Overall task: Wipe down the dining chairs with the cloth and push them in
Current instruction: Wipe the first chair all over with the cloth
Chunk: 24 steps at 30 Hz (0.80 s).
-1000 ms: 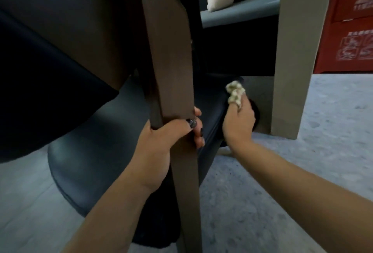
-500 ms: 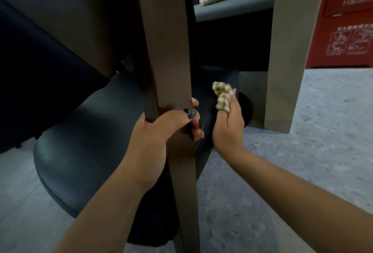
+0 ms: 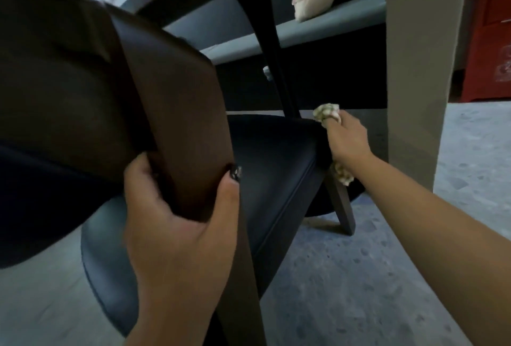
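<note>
The left hand [image 3: 177,224] grips the stiff wooden chair [image 3: 177,124] back (likely heavy, best held there) while the right hand [image 3: 347,138] bunches the soft cloth [image 3: 327,112] at the seat's far corner.

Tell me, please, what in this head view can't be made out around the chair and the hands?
- Right hand: fingers hidden behind its own back; only ends of the cloth show.
- Left hand: fingers hidden behind the chair back.
- Chair's other legs: hidden by the seat; one front leg shows.
- Red cabinet print: blurred, cut by the right edge.
- Table leg: top cut off.
</note>
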{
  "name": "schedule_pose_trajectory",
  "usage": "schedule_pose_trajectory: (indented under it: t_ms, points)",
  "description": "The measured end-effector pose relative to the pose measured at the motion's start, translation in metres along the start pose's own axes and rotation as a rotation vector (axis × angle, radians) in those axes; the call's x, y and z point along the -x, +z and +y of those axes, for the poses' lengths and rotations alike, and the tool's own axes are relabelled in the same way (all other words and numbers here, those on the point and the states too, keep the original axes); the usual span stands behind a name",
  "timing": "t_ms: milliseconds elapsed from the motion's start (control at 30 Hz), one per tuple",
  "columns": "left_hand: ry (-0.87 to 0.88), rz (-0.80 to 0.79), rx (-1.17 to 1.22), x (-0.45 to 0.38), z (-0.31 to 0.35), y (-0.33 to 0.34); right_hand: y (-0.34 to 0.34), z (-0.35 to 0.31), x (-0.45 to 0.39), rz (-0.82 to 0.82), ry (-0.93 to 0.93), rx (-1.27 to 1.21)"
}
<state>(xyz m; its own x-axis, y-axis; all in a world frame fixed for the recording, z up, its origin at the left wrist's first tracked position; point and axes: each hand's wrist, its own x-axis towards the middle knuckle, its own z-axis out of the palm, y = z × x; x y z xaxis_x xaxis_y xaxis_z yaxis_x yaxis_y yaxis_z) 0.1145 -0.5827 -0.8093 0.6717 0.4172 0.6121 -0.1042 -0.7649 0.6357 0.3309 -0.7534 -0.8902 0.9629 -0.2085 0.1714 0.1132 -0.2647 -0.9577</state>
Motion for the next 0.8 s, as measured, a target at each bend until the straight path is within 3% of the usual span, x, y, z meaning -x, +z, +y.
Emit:
schedule_pose_trajectory:
  t_ms: [267, 300, 400, 467, 633, 800]
  points:
    - [-0.153, 0.13, 0.029, 0.012, 0.054, 0.004, -0.009, -0.03, -0.011, -0.194, 0.031, 0.277]
    - [-0.165, 0.131, 0.036, 0.011, 0.051, 0.004, -0.01, -0.029, -0.012, -0.204, 0.087, 0.234]
    - [-0.242, 0.129, 0.064, 0.009, 0.053, 0.003, -0.017, -0.027, -0.007, -0.256, 0.448, -0.208]
    - [-0.305, 0.136, 0.106, 0.01, 0.054, 0.002, -0.018, -0.025, -0.004, -0.301, 0.566, -0.328]
    - [-0.384, 0.105, 0.14, 0.009, 0.052, -0.002, -0.011, -0.028, 0.002, -0.214, 0.559, -0.33]
    - [-0.285, 0.108, 0.117, 0.011, 0.049, -0.009, -0.007, -0.028, 0.009, -0.174, 0.558, -0.356]
